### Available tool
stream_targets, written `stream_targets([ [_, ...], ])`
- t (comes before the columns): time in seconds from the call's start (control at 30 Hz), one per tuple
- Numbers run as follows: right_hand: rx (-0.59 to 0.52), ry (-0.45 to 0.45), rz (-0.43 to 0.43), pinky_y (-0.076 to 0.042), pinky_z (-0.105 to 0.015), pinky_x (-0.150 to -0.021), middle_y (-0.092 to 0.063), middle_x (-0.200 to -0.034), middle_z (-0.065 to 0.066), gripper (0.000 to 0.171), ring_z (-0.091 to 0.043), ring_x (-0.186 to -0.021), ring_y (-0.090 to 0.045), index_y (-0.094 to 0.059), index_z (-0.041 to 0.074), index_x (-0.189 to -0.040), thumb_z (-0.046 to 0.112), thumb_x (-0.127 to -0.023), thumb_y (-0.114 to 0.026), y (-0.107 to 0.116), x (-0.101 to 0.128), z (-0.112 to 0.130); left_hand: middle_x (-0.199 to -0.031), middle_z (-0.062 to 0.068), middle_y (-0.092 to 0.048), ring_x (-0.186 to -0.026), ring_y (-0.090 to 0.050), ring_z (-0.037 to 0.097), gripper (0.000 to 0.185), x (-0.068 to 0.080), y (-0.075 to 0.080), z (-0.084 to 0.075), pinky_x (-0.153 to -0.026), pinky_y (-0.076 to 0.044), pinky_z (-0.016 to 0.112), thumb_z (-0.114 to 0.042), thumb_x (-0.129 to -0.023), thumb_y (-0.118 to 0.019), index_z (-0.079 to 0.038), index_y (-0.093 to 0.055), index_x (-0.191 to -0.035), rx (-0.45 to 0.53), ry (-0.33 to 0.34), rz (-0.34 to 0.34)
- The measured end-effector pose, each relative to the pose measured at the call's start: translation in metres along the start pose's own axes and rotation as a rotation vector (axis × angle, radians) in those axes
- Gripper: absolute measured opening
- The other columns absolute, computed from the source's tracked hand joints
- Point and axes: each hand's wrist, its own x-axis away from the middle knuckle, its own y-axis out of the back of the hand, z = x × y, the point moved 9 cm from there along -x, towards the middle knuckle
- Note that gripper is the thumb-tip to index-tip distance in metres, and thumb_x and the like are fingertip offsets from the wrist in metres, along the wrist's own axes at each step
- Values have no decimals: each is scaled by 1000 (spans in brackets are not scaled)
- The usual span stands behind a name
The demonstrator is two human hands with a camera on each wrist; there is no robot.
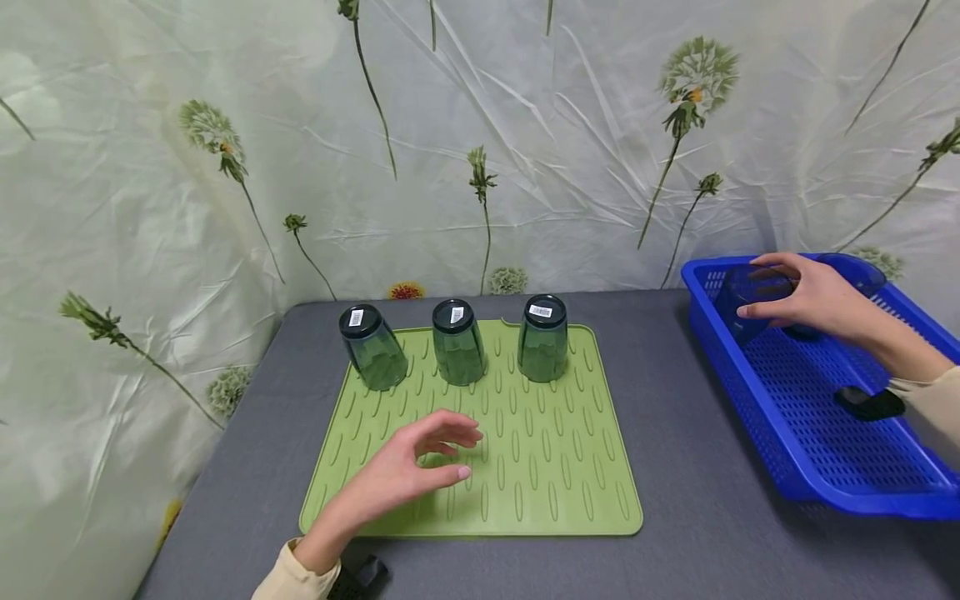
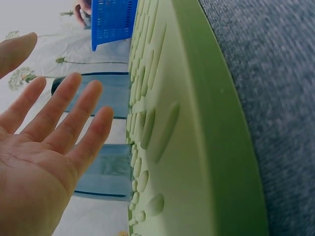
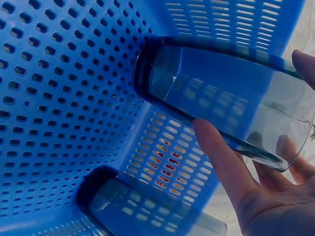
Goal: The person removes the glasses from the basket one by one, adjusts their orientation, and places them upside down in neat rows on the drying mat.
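My right hand (image 1: 821,300) holds a clear dark-tinted drinking glass (image 3: 206,93) at the left rear of the blue basket (image 1: 798,433). Its fingers and thumb are around the glass near the mouth, while the thick base points down into the basket. A second glass (image 3: 142,204) leans in the basket beside it. Over the green drying mat (image 1: 540,500) hovers my left hand (image 1: 412,467), fingers loosely bent and nothing in them. Behind that hand, three green-tinted glasses, a left one (image 1: 378,358), a middle one (image 1: 459,354) and a right one (image 1: 543,350), stand upside down along the mat's far edge.
The basket, with perforated walls, stands on the grey tabletop (image 1: 667,517) right of the mat. Labels show on the bases of the upturned glasses. A flower-printed sheet (image 1: 585,167) hangs behind the table and along its left side.
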Motion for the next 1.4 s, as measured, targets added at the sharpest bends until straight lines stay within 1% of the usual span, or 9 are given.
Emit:
stream_targets([
  [0.1,19,11,-26,-60,-33,-63,-47,-135,-26,77,3,-81,-62,-34,-1,-143,17,-84,-80,4,4,5,-123,11,-64,-114,-60,28,45,0,0,-1,-97,-49,44,-10,-89,-74,-5,-56,-130,-11,-21,-2],
  [0.27,69,32,-93,-57,-23,-62,-51,-129,-20,77,11,-88,-53,-39,1,-141,21,-81,-83,14,11,11,-123,12,-64,-114,-60,29,46,0,0,-1,-98,-49,45,-12,-89,-74,-4,-55,-130,-10,-32,0],
  [0.47,109,14,-150,-44,-7,-62,-49,-133,-25,83,12,-94,-41,-36,0,-145,27,-81,-83,21,16,17,-122,13,-64,-114,-60,28,46,0,0,-2,-98,-49,44,-14,-89,-74,-3,-55,-130,-7,-43,-2],
  [0.67,121,-18,-238,-39,-7,-62,-51,-131,-28,87,9,-91,-42,-35,1,-147,31,-81,-83,28,25,23,-122,13,-64,-114,-60,27,46,0,-1,-2,-97,-49,44,-14,-89,-74,-3,-55,-130,-7,-46,-5],
  [0.8,113,-53,-316,-36,-9,-68,-52,-131,-17,84,-1,-102,-48,-38,8,-147,36,-81,-82,34,32,25,-122,13,-64,-113,-60,27,46,0,0,-1,-97,-49,44,-13,-89,-74,-3,-55,-130,-10,-46,-8],
  [0.93,7,-43,-365,-38,-5,-71,-52,-126,4,74,3,-103,-51,-42,19,-143,28,-81,-83,42,39,29,-121,13,-64,-113,-60,27,46,-1,1,0,-97,-49,45,-8,-89,-73,-2,-55,-130,-12,-41,-12],
  [1.03,-94,-22,-389,-46,-5,-65,-51,-121,13,68,8,-96,-50,-44,26,-136,18,-81,-83,46,42,32,-122,14,-64,-113,-60,27,45,-1,1,0,-97,-49,45,-7,-88,-73,-2,-55,-130,-14,-39,-11],
  [1.23,-203,-18,-449,-52,-12,-56,-51,-117,18,70,6,-97,-52,-42,29,-135,9,-81,-81,51,48,37,-123,14,-63,-114,-60,26,46,-1,1,1,-98,-48,46,-8,-89,-73,-2,-54,-131,-10,-30,-4],
  [1.4,-296,-1,-495,-54,-14,-56,-51,-117,15,70,2,-98,-53,-40,28,-134,0,-82,-78,52,54,46,-123,14,-63,-114,-60,25,49,-2,2,2,-98,-48,47,-10,-89,-73,-3,-53,-133,-4,-24,-7],
])
